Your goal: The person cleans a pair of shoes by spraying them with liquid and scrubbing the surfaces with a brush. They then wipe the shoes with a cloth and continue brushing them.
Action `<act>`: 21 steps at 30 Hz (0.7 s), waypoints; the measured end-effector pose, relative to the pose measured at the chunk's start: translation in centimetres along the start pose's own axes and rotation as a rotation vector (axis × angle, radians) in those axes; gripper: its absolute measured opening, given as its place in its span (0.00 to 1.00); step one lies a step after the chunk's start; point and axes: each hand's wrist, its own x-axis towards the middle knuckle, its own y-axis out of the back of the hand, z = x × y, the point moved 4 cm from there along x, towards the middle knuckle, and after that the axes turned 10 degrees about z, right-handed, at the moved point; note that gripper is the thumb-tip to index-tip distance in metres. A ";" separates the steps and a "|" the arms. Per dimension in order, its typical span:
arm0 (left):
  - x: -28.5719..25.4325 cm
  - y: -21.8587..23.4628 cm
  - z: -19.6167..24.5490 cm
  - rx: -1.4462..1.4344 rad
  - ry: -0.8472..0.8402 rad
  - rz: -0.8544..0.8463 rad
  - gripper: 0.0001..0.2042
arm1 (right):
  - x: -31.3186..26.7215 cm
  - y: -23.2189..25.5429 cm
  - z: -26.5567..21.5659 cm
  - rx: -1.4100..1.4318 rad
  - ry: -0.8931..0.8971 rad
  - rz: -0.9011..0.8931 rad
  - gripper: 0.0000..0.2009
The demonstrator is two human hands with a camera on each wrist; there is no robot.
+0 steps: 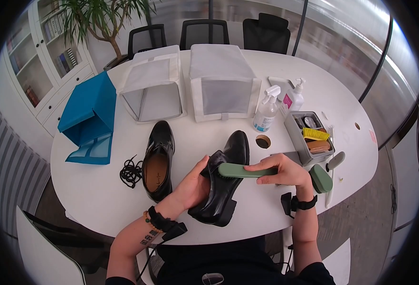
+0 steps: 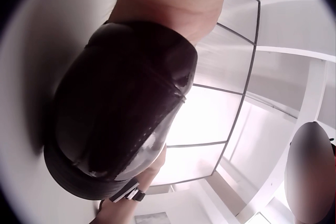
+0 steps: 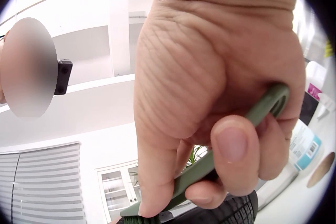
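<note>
A black leather dress shoe (image 1: 221,190) is tilted on its side at the table's front, toe pointing away, its heel large in the left wrist view. My left hand (image 1: 195,186) grips it at the opening, the fingers hidden behind the upper. In my right hand (image 1: 285,170) is the handle of a green brush (image 1: 233,170), its bristles against the shoe's upper near the lace area. The right wrist view shows fingers and thumb curled round that handle (image 3: 194,176). To the left, the other black shoe (image 1: 159,159) stands upright with its tan insole showing, beside coiled black laces (image 1: 131,172).
At the right are a grey box (image 1: 300,142) of brushes, a second green brush (image 1: 321,178), a spray bottle (image 1: 265,114) and a pump bottle (image 1: 293,98). Two white fabric boxes (image 1: 223,66) and a blue box (image 1: 88,107) stand behind. A round hole (image 1: 263,141) opens in the table.
</note>
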 end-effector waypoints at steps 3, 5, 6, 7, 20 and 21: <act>-0.2 -0.1 0.1 0.022 -0.009 0.016 0.31 | 0.0 -0.1 -0.1 0.020 0.010 0.006 0.23; -0.2 -0.1 0.1 0.024 -0.022 0.014 0.31 | 0.0 -0.1 -0.1 0.014 -0.001 0.002 0.23; -0.2 -0.1 0.1 0.027 -0.036 0.012 0.32 | 0.0 -0.1 -0.1 0.013 -0.001 0.002 0.23; -0.2 -0.1 0.1 0.027 -0.036 0.012 0.32 | 0.0 -0.1 -0.1 0.016 0.001 -0.001 0.23; 0.0 0.1 0.0 0.023 -0.083 -0.026 0.30 | 0.0 0.0 -0.5 -0.058 0.057 -0.030 0.24; 0.0 0.2 0.0 0.013 -0.067 -0.019 0.30 | 0.0 -0.1 -0.3 -0.057 0.056 -0.029 0.24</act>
